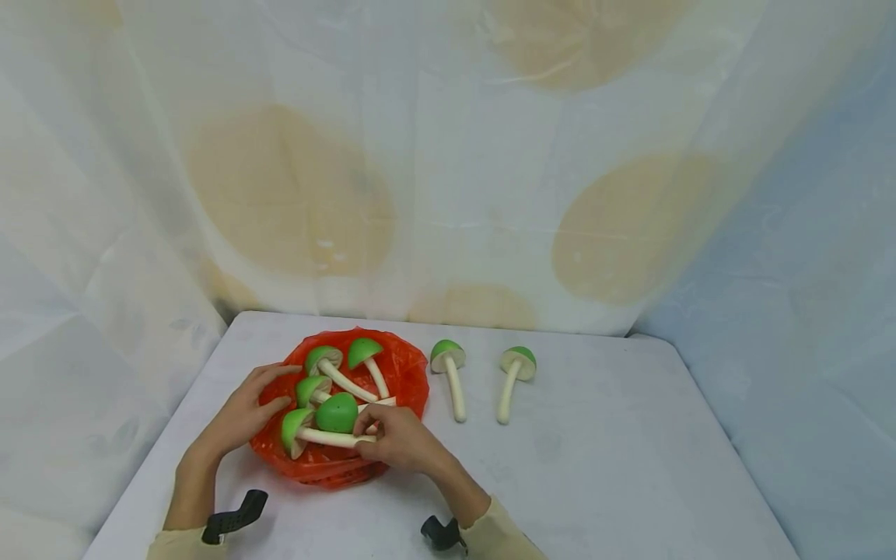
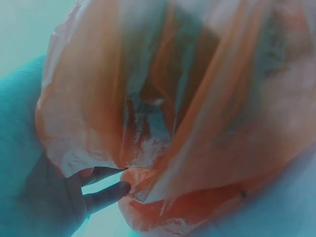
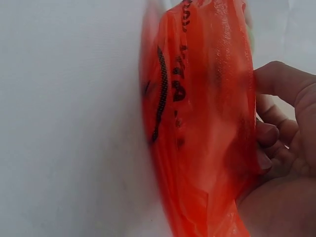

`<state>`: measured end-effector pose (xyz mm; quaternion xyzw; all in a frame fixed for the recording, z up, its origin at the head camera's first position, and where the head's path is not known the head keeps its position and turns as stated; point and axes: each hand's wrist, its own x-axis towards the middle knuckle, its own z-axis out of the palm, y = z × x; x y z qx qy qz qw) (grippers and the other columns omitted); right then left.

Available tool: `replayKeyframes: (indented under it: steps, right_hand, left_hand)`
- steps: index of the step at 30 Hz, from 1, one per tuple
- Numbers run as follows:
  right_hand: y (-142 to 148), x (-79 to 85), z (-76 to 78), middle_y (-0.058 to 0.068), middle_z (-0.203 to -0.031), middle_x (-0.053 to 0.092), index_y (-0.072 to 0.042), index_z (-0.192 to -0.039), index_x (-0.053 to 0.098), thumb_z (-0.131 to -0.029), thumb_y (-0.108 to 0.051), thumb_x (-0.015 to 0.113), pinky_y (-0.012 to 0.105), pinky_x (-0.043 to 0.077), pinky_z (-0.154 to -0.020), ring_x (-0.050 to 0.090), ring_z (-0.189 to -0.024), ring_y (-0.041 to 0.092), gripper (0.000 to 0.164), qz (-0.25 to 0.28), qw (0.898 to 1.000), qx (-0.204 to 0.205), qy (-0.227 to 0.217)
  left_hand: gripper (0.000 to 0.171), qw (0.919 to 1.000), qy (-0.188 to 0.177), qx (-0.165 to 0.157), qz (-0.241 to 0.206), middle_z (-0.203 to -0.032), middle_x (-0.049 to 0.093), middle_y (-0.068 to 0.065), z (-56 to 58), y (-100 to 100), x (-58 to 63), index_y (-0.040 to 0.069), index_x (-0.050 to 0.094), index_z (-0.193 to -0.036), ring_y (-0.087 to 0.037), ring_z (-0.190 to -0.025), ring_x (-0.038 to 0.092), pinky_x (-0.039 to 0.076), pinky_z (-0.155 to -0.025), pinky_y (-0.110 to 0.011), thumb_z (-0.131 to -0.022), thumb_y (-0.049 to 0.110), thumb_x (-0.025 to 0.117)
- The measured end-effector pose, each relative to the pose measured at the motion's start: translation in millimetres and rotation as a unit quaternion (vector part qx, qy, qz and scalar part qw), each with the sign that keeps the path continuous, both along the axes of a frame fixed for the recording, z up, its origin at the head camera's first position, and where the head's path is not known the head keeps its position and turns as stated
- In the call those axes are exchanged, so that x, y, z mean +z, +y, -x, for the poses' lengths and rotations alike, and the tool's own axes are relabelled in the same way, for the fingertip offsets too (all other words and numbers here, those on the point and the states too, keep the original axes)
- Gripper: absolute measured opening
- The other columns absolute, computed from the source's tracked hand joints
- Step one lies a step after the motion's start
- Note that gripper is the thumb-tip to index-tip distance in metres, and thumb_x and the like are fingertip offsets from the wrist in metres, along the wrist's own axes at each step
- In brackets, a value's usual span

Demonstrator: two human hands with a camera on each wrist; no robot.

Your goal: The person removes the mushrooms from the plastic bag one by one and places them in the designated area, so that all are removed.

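Observation:
A red plastic bag (image 1: pixel 413 373) lies spread wide on the table, its rim forming a rough ring. Inside it are several mushrooms with green caps and long white stems. My left hand (image 1: pixel 245 408) rests at the bag's left rim, fingers and thumb reaching over the edge. At the front right of the bag, my right hand (image 1: pixel 402 437) pinches the stem end of a mushroom (image 1: pixel 329 438) lying across the front. Just behind it shows the round green cap of another mushroom (image 1: pixel 337 413). In the right wrist view, curled fingers (image 3: pixel 284 81) overlap the bag's side.
Right of the bag, two more mushrooms lie on the white table (image 1: pixel 602 467): one mushroom (image 1: pixel 455 385) close to the bag, another mushroom (image 1: pixel 512 381) farther right. A pale curtain (image 1: pixel 448 194) with yellow circles hangs behind the table's far edge.

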<state>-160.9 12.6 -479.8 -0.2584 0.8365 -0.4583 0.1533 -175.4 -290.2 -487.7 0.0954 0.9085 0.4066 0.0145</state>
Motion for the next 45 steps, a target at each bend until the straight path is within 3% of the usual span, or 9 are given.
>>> replayKeyframes:
  steps: [9, 14, 20, 26, 38, 40, 45]
  right_hand:
    - [8.1, 1.4, 5.9, -0.009, -0.079, 0.061, -0.025, -0.092, 0.067, -0.085, -0.019, 0.074, 0.019, 0.045, -0.058, 0.055, -0.073, 0.016, 0.012, 0.04, 0.999, 0.001, -0.036]
    - [12.6, -0.3, 7.1, -0.01, -0.084, 0.063, -0.022, -0.095, 0.067, -0.086, -0.019, 0.073, 0.019, 0.049, -0.062, 0.058, -0.076, 0.016, 0.011, 0.073, 0.996, 0.028, -0.053]
    - [14.4, 0.3, 6.2, -0.008, -0.09, 0.064, -0.014, -0.101, 0.068, -0.088, -0.017, 0.073, 0.02, 0.05, -0.069, 0.058, -0.084, 0.015, 0.015, 0.124, 0.984, 0.076, -0.098]
    - [15.5, 1.6, 4.6, -0.007, -0.091, 0.062, -0.011, -0.104, 0.067, -0.088, -0.019, 0.071, 0.019, 0.047, -0.068, 0.055, -0.082, 0.012, 0.018, 0.152, 0.978, 0.089, -0.11]
    - [23.9, 7.0, 2.2, 0.016, -0.092, 0.063, -0.013, -0.109, 0.064, -0.091, -0.023, 0.068, 0.019, 0.047, -0.061, 0.057, -0.071, 0.008, 0.021, 0.193, 0.973, 0.071, -0.109]
    - [25.9, 7.6, 2.8, 0.014, -0.09, 0.065, -0.013, -0.11, 0.063, -0.091, -0.022, 0.068, 0.019, 0.047, -0.06, 0.057, -0.07, 0.011, 0.022, 0.193, 0.973, 0.064, -0.11]
    - [32.3, 7.3, 5.6, 0.012, -0.085, 0.068, -0.013, -0.113, 0.062, -0.091, -0.021, 0.068, 0.02, 0.045, -0.059, 0.057, -0.071, 0.037, 0.024, 0.201, 0.972, 0.048, -0.109]
  left_hand:
    - [0.044, 1.0, -0.001, -0.006, -0.002, -0.149, 0.04, -0.018, 0.4, -1.5, 0.7, 0.016, 0.053, -0.143, -0.044, -0.138, 0.037, 0.04, -0.101, -0.072, -0.1, 0.017, 0.059]
    - [0.043, 1.0, 0.001, -0.008, -0.001, -0.149, 0.041, -0.019, 0.0, -2.0, 2.3, 0.015, 0.053, -0.143, -0.044, -0.137, 0.037, 0.039, -0.101, -0.072, -0.1, 0.014, 0.058]
    - [0.045, 0.9999, 0.0, -0.01, -0.006, -0.149, 0.04, -0.019, -0.6, -3.7, 1.7, 0.015, 0.052, -0.144, -0.044, -0.138, 0.037, 0.038, -0.103, -0.072, -0.1, 0.012, 0.059]
    - [0.045, 0.9999, -0.008, -0.007, -0.01, -0.15, 0.039, -0.018, -1.0, -4.4, 1.5, 0.016, 0.052, -0.144, -0.044, -0.138, 0.036, 0.039, -0.102, -0.072, -0.099, 0.014, 0.059]
    - [0.043, 0.9998, -0.019, -0.004, -0.002, -0.15, 0.04, -0.016, -0.8, -2.8, 0.7, 0.02, 0.053, -0.143, -0.043, -0.139, 0.035, 0.04, -0.1, -0.073, -0.101, 0.022, 0.06]
    - [0.043, 0.9998, -0.019, -0.003, -0.001, -0.149, 0.04, -0.017, -0.5, -2.5, 0.9, 0.02, 0.053, -0.143, -0.043, -0.139, 0.035, 0.04, -0.1, -0.073, -0.1, 0.019, 0.06]
    - [0.043, 0.9999, -0.011, -0.005, -0.002, -0.148, 0.041, -0.018, 0.3, -0.7, 1.2, 0.018, 0.054, -0.141, -0.044, -0.138, 0.037, 0.039, -0.101, -0.073, -0.099, 0.012, 0.06]
